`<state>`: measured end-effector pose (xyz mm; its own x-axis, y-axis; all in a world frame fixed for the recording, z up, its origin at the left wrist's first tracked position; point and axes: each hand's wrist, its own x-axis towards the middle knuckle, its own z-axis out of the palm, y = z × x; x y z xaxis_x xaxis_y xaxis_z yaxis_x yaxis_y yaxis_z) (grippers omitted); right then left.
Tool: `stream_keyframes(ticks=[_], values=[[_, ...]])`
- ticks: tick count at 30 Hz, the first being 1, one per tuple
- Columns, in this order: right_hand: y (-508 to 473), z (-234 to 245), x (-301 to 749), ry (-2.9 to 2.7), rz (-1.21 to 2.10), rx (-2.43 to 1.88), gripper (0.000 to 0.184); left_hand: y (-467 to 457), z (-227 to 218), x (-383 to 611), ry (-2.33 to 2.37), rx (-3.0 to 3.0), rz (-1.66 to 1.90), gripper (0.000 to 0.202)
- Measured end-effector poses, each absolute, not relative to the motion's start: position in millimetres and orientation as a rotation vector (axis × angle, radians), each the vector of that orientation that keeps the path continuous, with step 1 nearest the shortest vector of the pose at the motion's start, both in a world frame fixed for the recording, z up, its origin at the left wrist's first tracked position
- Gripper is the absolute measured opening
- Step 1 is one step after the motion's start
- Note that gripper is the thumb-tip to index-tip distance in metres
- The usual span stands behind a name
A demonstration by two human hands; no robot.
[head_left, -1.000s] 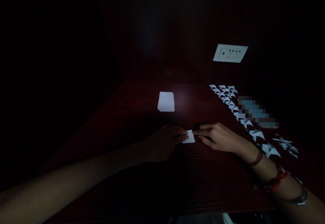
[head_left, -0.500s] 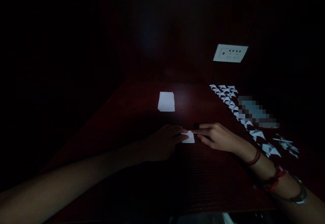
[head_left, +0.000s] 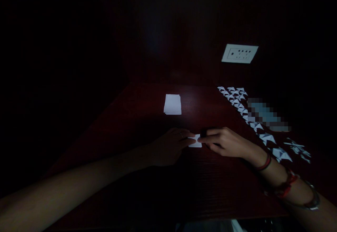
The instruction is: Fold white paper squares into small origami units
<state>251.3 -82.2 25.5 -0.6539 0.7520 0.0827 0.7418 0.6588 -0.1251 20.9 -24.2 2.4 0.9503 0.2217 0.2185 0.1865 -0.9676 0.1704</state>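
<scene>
A small piece of white paper (head_left: pixel 195 145) lies flat on the dark red table (head_left: pixel 226 190), in front of me. My left hand (head_left: pixel 171 146), with a ring on one finger, holds the paper down from the left with its thumb and a finger. From the right, my right hand (head_left: pixel 221 141) reaches in open, its stretched index fingertip on the paper near the middle. The thumb of that hand is apart from the paper. Several folded white paper pieces (head_left: pixel 267 138) stand in rows to the right of my right hand.
Beyond my hands lies a stack of white paper sheets (head_left: pixel 172 104). A blurred-out oblong object (head_left: pixel 268 116) is at the right, beside the folded pieces. Nearer is a small pile of white scraps (head_left: pixel 297 148). A wall socket (head_left: pixel 239 53) is above the table.
My right index finger has moved from the paper's upper edge down toward its middle. My left hand stays in place on the paper.
</scene>
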Motion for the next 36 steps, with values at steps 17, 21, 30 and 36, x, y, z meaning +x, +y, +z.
stream_keyframes(ticks=[17,21,30,36], values=[[-85.0,30.2,247.8,-2.82,-0.003,-1.276,0.025,-22.1,-1.1,19.3,0.263,3.044,0.376,0.053],[-84.8,29.9,250.0,-2.768,0.036,-1.297,0.023,-22.4,-1.5,18.3,0.253,3.043,0.415,0.05],[-81.8,28.2,248.7,-2.608,0.25,-1.291,0.025,-24.0,-4.9,18.9,0.299,3.031,0.444,0.051],[-79.4,24.0,243.4,-2.517,0.374,-1.328,0.021,-25.9,-2.7,18.6,0.299,2.993,0.515,0.047]])
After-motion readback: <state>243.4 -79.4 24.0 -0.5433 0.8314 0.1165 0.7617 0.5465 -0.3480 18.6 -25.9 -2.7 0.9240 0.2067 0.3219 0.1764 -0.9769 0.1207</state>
